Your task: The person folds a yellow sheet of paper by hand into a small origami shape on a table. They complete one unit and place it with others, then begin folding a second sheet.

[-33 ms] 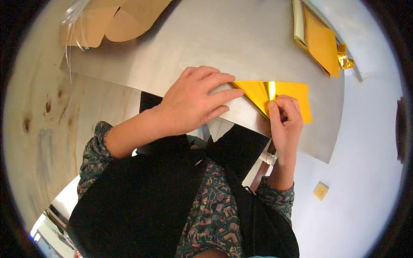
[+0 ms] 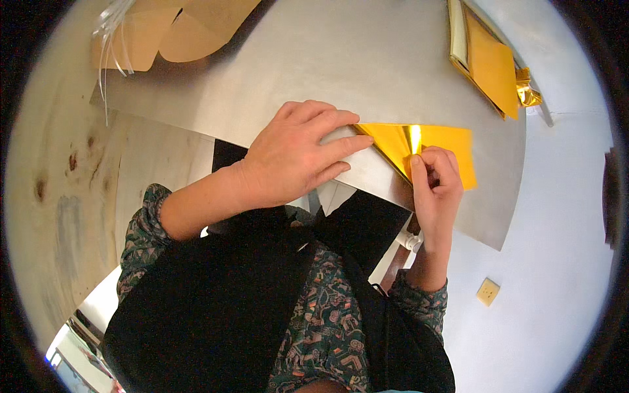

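A sheet of shiny gold foil paper [image 2: 449, 137] lies near the front edge of the grey table [image 2: 367, 65], folded so that its left end narrows to a point. A bright crease runs down its middle. My left hand [image 2: 295, 154] is palm down with its fingers stretched apart; two fingertips touch the pointed left corner. With thumb and bent fingers, my right hand [image 2: 438, 187] pinches the folded lower edge of the foil paper. The right fingertips are partly hidden behind the thumb and knuckles.
At the far right lies a stack of gold sheets [image 2: 491, 62] beside a crumpled gold foil piece [image 2: 527, 90]. Brown card shapes [image 2: 200, 29] and clear plastic strips [image 2: 114, 33] are at the far left. A wooden surface [image 2: 72, 196] adjoins the table's left side; a white wall [image 2: 557, 229] stands right.
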Motion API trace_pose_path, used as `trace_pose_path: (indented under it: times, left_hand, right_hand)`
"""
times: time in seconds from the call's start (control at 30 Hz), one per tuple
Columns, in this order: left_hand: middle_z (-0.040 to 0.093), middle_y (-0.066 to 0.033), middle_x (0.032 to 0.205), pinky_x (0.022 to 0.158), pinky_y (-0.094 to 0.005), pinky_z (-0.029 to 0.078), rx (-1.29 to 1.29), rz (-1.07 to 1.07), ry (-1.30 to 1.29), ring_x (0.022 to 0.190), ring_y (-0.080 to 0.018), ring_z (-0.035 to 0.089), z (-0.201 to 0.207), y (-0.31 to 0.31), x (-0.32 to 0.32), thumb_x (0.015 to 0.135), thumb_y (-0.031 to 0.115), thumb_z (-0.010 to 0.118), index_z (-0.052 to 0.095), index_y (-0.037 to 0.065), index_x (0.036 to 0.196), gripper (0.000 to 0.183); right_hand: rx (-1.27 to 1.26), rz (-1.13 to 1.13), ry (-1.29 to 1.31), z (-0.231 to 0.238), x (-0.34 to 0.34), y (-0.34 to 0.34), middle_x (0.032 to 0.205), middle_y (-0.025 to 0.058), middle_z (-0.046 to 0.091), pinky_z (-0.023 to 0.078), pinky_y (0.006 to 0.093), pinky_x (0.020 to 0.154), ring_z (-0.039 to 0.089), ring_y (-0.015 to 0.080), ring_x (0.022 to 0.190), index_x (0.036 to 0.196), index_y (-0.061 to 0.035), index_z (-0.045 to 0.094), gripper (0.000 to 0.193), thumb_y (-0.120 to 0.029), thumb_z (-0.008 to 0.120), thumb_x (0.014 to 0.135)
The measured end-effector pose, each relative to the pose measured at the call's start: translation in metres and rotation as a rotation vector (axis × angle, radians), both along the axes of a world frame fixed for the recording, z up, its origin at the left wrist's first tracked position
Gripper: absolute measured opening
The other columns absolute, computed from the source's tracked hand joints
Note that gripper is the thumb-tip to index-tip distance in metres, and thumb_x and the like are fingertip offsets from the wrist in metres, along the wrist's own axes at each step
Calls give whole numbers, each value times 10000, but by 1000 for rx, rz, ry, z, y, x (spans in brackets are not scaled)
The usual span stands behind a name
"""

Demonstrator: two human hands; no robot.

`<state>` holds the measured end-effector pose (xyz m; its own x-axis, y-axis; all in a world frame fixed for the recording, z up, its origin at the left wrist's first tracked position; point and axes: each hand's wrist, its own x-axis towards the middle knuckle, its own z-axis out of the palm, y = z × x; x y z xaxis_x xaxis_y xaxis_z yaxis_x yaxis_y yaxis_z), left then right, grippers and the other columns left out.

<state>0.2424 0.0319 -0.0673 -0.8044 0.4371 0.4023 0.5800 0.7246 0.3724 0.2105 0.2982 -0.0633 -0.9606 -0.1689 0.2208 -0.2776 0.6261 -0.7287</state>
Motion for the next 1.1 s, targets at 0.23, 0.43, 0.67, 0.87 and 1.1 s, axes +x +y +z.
trace_pose_path:
  times: [0.23,0.43,0.67,0.87,1.1]
  left_hand:
    - [590,-94,1356,1020,-452,435,45,-13,-101,1236,-306,548,1,-4,-1,886,243,740,682,152,1328,455]
    - [593,-100,1335,1020,-448,444,73,34,-121,1228,-319,556,1,-2,0,824,241,778,681,168,1347,537]
    - [587,-52,1262,1004,-413,427,80,33,-155,1217,-278,533,3,-3,1,819,254,790,705,113,1293,502]
    - [605,-64,1267,1002,-429,448,105,48,-201,1155,-293,557,3,-3,0,747,270,836,705,171,1324,601]
    - [610,-65,1228,976,-413,457,128,58,-204,1125,-293,567,4,-3,-1,739,261,847,712,140,1303,593]
  right_hand:
    - [-61,3,-12,-3,1,0,996,102,664,503,281,757,623,187,894,895,-20,670,85,13,747,880]
    - [-27,-48,-54,-4,2,1,1008,115,667,509,301,794,633,208,936,891,-17,673,90,13,755,870]
    - [-14,-98,-50,-3,3,-3,1022,125,658,511,335,875,650,239,976,881,-2,662,86,23,744,870]
    - [-21,-115,-46,-2,3,-5,1034,133,651,514,353,913,647,248,975,867,8,644,103,23,746,866]
    - [-1,-99,-57,-1,2,-4,1016,128,634,516,400,1005,630,237,982,856,5,637,101,29,733,875]
